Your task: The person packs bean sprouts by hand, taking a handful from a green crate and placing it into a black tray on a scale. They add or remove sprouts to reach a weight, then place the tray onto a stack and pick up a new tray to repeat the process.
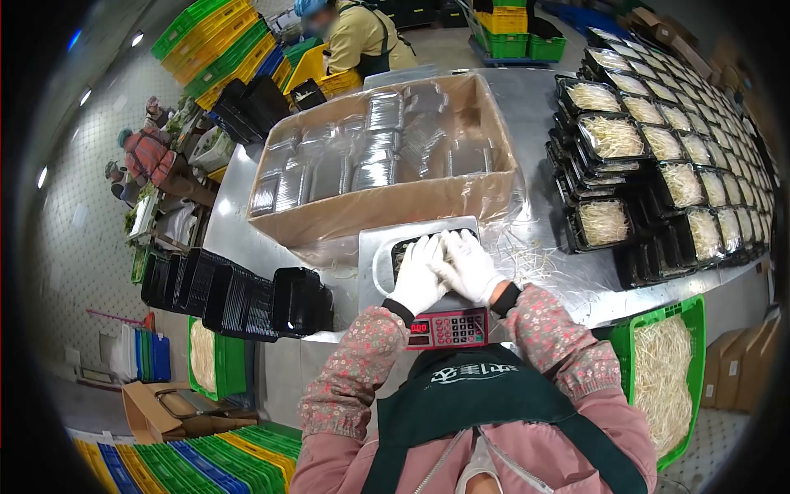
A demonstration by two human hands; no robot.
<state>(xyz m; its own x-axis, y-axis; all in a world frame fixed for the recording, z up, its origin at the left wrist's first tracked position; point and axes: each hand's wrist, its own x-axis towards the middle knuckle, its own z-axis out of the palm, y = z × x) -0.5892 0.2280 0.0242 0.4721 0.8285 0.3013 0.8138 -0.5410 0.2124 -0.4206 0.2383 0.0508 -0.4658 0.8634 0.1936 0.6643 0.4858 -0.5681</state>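
My left hand (418,276), in a white glove, lies with its fingers stretched out over a black plastic tray (398,247). Beside it my right hand (473,267), also gloved, rests over the same tray with its fingers extended, and the two hands meet at the thumbs. Pale bean sprouts show at the tray's left side; the gloves hide the rest. The tray sits on the metal plate of a weighing scale (374,239). Just below my wrists is the scale's red keypad and display (448,328).
Beyond the scale stands a cardboard box (346,216) of clear plastic lids. Filled sprout trays (613,136) are stacked at right, nested black trays (239,296) at left. Green crates (695,329) of sprouts flank the table. A co-worker (374,37) stands across; other people work at far left.
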